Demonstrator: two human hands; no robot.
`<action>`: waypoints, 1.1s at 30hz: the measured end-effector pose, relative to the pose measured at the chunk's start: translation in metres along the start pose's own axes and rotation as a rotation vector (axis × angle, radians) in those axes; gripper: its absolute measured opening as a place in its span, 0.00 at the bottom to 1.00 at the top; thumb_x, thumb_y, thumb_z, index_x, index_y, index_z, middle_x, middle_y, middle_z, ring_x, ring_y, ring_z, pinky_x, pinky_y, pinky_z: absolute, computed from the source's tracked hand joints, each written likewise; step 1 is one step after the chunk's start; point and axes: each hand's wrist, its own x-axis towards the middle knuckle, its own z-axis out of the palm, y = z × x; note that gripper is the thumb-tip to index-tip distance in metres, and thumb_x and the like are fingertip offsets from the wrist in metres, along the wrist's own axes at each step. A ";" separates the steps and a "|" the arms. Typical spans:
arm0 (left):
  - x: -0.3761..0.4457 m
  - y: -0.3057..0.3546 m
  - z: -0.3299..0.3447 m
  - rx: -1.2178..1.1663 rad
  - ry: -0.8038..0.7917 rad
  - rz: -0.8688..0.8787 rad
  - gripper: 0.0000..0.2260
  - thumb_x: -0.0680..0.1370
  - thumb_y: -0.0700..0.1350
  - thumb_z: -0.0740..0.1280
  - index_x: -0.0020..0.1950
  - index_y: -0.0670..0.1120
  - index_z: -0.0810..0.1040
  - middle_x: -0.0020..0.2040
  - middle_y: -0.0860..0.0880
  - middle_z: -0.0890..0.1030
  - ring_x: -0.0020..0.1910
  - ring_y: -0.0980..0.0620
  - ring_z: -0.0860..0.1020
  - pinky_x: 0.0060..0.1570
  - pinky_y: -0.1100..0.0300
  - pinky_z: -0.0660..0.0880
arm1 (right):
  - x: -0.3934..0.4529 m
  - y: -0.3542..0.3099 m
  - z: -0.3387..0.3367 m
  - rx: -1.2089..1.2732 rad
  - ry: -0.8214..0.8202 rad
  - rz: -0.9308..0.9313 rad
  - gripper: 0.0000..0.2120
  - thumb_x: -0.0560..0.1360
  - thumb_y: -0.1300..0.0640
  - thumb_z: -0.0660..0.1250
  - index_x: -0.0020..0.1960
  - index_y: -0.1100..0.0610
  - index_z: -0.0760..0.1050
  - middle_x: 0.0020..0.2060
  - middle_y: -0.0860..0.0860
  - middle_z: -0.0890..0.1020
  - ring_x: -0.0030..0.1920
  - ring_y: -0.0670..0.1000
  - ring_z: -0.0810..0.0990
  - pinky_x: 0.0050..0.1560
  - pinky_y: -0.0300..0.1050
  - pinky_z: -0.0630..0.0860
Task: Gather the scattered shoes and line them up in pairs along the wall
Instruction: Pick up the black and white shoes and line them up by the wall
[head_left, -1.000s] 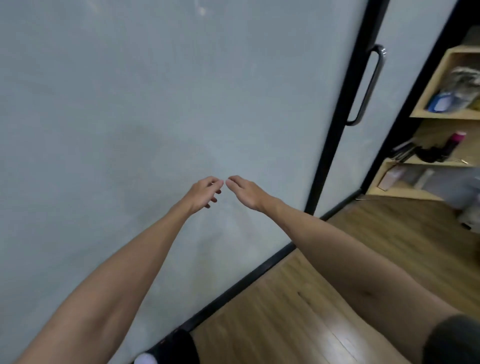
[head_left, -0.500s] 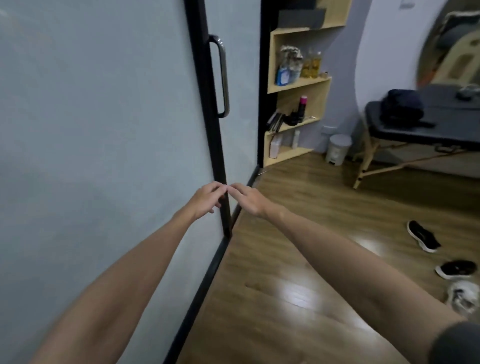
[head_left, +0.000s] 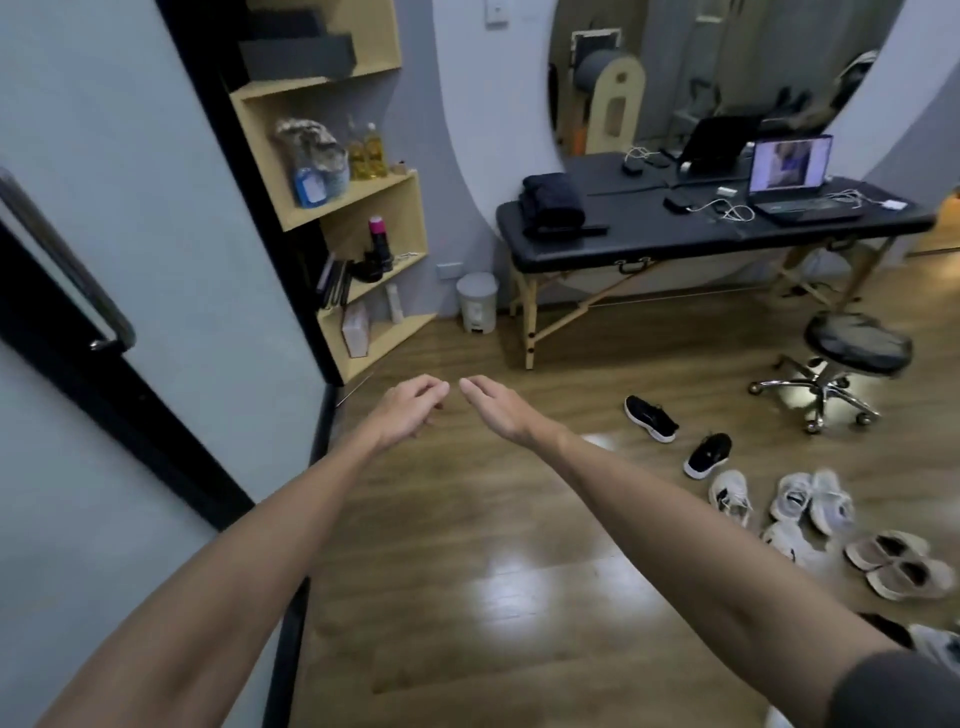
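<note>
Hovering empty: left hand (head_left: 408, 410), right hand (head_left: 496, 410).

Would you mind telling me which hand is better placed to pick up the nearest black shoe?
Probably the right hand: the black shoe lies on its side, while the left hand is nearer the wall. Both are empty.

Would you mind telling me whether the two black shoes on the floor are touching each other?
Apart. The head view shows bare wooden floor between the farther black shoe and the nearer black shoe.
</note>
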 end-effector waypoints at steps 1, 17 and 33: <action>0.019 0.007 0.008 0.007 -0.025 0.015 0.11 0.79 0.56 0.59 0.54 0.53 0.77 0.50 0.52 0.82 0.43 0.49 0.82 0.39 0.55 0.76 | 0.008 0.011 -0.015 0.005 0.022 0.024 0.25 0.80 0.39 0.52 0.69 0.53 0.69 0.68 0.54 0.73 0.68 0.54 0.70 0.64 0.46 0.64; 0.329 0.145 0.129 0.102 -0.467 0.280 0.15 0.80 0.57 0.57 0.61 0.51 0.74 0.53 0.49 0.79 0.50 0.47 0.80 0.51 0.47 0.79 | 0.130 0.145 -0.218 0.035 0.414 0.384 0.28 0.78 0.36 0.51 0.70 0.52 0.68 0.68 0.53 0.73 0.68 0.54 0.70 0.67 0.48 0.64; 0.521 0.263 0.314 0.167 -0.789 0.404 0.13 0.79 0.56 0.59 0.57 0.51 0.76 0.51 0.47 0.81 0.43 0.48 0.80 0.39 0.55 0.77 | 0.201 0.293 -0.392 0.094 0.621 0.604 0.26 0.80 0.38 0.50 0.70 0.53 0.67 0.69 0.55 0.72 0.69 0.55 0.69 0.61 0.45 0.63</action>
